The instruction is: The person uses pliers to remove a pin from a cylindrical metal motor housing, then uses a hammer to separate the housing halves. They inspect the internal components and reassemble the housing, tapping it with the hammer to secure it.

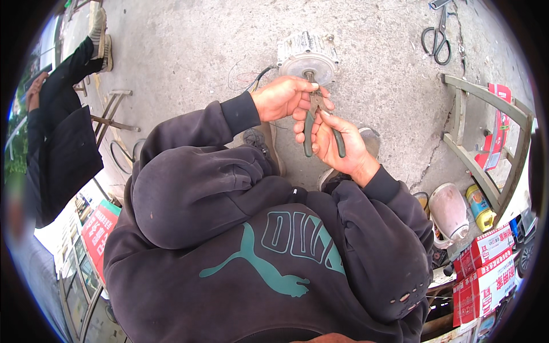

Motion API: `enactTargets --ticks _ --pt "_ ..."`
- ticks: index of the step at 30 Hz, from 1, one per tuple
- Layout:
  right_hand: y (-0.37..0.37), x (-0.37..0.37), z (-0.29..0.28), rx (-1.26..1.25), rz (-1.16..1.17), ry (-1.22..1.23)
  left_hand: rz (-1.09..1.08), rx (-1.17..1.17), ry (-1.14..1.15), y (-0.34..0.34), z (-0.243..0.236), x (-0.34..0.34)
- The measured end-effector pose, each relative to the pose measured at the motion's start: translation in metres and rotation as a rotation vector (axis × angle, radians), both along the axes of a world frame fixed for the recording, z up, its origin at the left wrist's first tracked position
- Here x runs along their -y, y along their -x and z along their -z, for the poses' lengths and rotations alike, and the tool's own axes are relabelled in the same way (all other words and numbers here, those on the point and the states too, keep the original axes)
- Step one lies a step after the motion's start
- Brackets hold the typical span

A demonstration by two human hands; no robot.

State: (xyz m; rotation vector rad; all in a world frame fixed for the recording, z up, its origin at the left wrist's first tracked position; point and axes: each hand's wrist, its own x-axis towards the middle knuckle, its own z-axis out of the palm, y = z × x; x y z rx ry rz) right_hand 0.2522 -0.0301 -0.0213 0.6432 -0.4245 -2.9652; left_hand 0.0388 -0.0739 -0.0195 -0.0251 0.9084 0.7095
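A pair of pliers with dark green handles points away from me, its jaws toward the motor. My right hand is closed around the handles, which are spread somewhat apart. My left hand is closed about the metal jaws, thumb on top and fingertips showing on the far side. Whether a small piece sits in the jaws, I cannot make out. Just beyond both hands a silvery electric motor rests on the concrete floor, its round face and shaft toward me. Dark cable and thin wires come out at its left.
Black-handled scissors lie at the far right. A wooden stool frame lies on the right, near a pink container, a yellow bottle and red-and-white boxes. On the left is another person in dark clothes, near a metal stand.
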Motion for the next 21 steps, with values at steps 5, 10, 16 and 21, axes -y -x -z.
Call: enactTargets --ticks 5,10,16,21 --pt "-0.0011 -0.0013 0.0008 -0.011 -0.004 -0.011 -0.022 0.003 -0.006 -0.0020 0.0020 0.0019" --pt "-0.0007 -0.0020 -0.0009 0.027 -0.008 -0.019 -0.011 0.040 -0.029 0.0006 0.0064 0.0034" --pt "0.0014 -0.0047 -0.0021 0.038 -0.022 -0.049 -0.040 0.042 0.017 -0.0012 0.0066 0.0027" --pt "0.0056 -0.0097 -0.0082 0.029 -0.064 -0.090 -0.043 0.040 0.026 -0.0014 0.0046 0.0032"
